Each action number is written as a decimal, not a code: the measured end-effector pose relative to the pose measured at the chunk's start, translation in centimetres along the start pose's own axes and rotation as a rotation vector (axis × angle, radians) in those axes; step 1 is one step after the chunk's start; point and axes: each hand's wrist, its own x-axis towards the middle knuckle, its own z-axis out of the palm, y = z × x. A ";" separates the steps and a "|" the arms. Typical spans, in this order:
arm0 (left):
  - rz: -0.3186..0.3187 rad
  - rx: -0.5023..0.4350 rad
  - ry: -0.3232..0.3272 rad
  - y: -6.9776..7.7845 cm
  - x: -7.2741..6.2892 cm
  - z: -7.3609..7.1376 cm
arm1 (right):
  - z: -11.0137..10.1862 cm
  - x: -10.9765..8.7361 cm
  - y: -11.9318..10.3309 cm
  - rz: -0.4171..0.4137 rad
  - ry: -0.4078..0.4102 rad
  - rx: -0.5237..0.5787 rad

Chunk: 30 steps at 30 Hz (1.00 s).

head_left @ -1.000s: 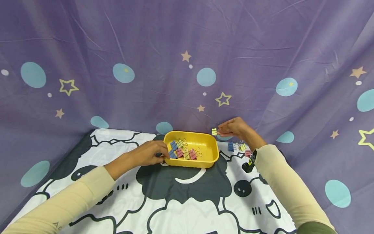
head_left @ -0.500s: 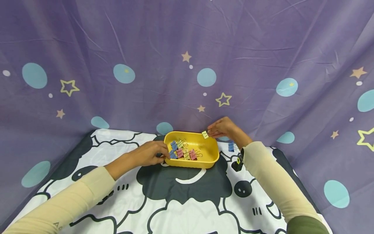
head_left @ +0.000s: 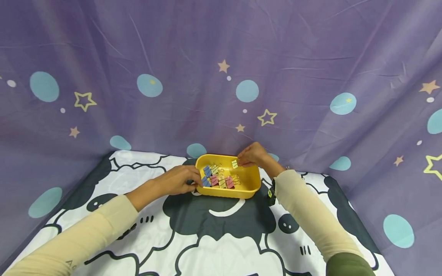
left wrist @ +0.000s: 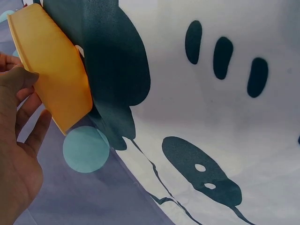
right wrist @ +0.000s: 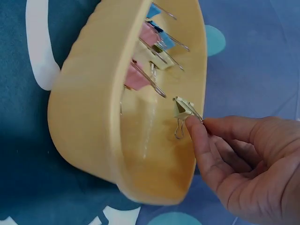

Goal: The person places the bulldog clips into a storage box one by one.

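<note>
A yellow plastic tray (head_left: 226, 192) stands at the back of the table. My left hand (head_left: 177, 179) grips its left end, the thumb (left wrist: 28, 77) on the outer wall in the left wrist view. Over the tray's right part, my right hand (head_left: 253, 154) pinches a pale yellow binder clip (right wrist: 183, 108) by one wire handle, its other handle hanging down. Several binder clips are gathered in the left half of the tray, among them a blue clip (head_left: 207, 171), a pink clip (head_left: 230, 182) and a yellow clip (head_left: 222, 182).
A white and dark cartoon-print cloth (head_left: 221, 253) covers the table. Right behind the tray hangs a purple curtain (head_left: 193, 115) with stars and blue dots. My right forearm (head_left: 304, 203) crosses the table's right side and hides part of the cloth.
My right hand has moved left with the yellow binder clip, from beyond the tray's right edge to over its inside. My left hand stays at the tray's left end.
</note>
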 end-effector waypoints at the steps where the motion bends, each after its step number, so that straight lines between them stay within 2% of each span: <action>1: -0.002 -0.001 0.000 0.0 0.0 0.0 | 0.3 0.0 0.0 -0.009 0.000 -0.006; 15: 0.007 -0.005 -0.013 -0.1 0.2 0.0 | 3.6 0.4 -0.1 -0.091 -0.004 -0.014; 21: 0.011 -0.005 -0.012 0.0 0.3 0.0 | 4.7 0.5 -0.2 -0.107 0.035 -0.052; 30: 0.004 -0.002 -0.013 0.2 0.3 -0.4 | 4.7 1.0 -0.4 -0.133 0.078 -0.118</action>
